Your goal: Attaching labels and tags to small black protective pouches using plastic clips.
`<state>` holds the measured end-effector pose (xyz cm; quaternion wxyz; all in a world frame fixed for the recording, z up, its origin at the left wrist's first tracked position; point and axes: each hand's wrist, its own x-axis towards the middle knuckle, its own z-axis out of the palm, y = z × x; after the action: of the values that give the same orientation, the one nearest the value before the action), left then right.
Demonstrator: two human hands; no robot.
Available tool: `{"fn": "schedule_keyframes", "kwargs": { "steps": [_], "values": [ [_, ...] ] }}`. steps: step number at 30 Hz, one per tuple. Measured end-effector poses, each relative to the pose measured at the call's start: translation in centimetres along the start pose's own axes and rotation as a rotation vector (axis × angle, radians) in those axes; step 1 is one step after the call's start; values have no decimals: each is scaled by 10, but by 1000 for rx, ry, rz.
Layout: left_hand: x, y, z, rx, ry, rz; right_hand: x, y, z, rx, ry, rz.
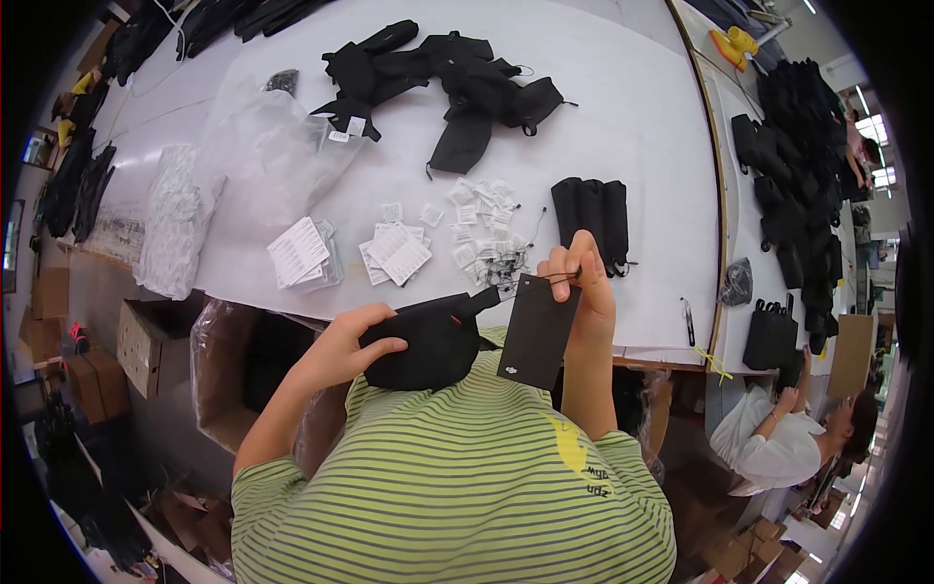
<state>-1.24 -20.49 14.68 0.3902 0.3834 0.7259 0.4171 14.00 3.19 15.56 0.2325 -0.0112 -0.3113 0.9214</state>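
A small black fabric pouch is gripped at its left end by my left hand, thumb in front, held up off the table's near edge. A short loop strap sticks out of the pouch's right end. My right hand pinches the thin dark string of a black rectangular hang tag, which hangs below the fingers. The string runs left toward the pouch's strap; whether it passes through the loop I cannot tell. Just beyond lie small white labels with dark strings.
White printed cards and a clear plastic bag lie on the white table. Black pouches are heaped at the back; others stand in a row. A person in white works at the right.
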Motion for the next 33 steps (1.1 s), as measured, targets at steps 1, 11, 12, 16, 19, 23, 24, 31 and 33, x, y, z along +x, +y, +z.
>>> {"fn": "schedule_keyframes", "kwargs": {
  "steps": [1,11,12,16,19,23,24,31,33],
  "values": [
    [-1,-1,0,65,-4,19,0,1,-2,36,-3,2],
    [-19,-5,13,75,174,171,-17,29,-11,-320,72,271],
    [-22,-3,12,66,184,169,-23,35,-13,-380,19,360],
    [-39,2,9,55,159,197,-32,45,-24,-527,-226,741],
    [-49,12,4,19,83,127,-33,54,-34,-676,-243,840],
    [-64,15,-17,-27,-74,-23,-34,43,-42,-826,-203,921],
    [-68,14,-22,-25,-161,-76,-38,39,-52,-1124,-95,773],
    [-80,15,-17,40,-80,-206,-28,-20,-74,-1133,215,532],
    [-75,16,-10,46,0,-176,-31,-15,-77,-861,402,282]
  ]
}}
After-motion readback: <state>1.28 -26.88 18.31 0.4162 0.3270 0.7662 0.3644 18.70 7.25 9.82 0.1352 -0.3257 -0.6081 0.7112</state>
